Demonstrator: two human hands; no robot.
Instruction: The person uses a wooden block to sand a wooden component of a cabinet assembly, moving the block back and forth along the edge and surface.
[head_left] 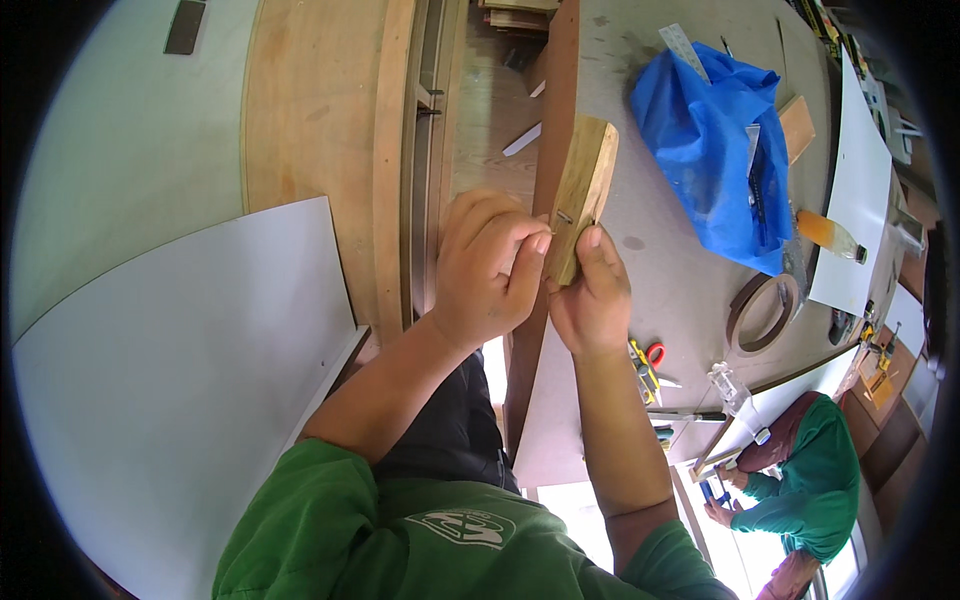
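A pale wooden block (580,180) with a short dark slot across one face, shaped like a small wooden hand plane, is held tilted up over the table's edge. My right hand (593,305) grips its lower end, thumb lying along the side. Beside the slot, my left hand (488,268) is closed, with thumb and forefinger brought together at the block's edge. Whatever may be between those fingertips is too small to make out.
On the grey table (640,240) lie a blue cloth bag (690,150), a roll of brown edging tape (745,315), red-handled scissors (656,354) and an orange drink bottle (825,235). A white panel (190,400) leans at left. A co-worker in green (820,480) works at lower right.
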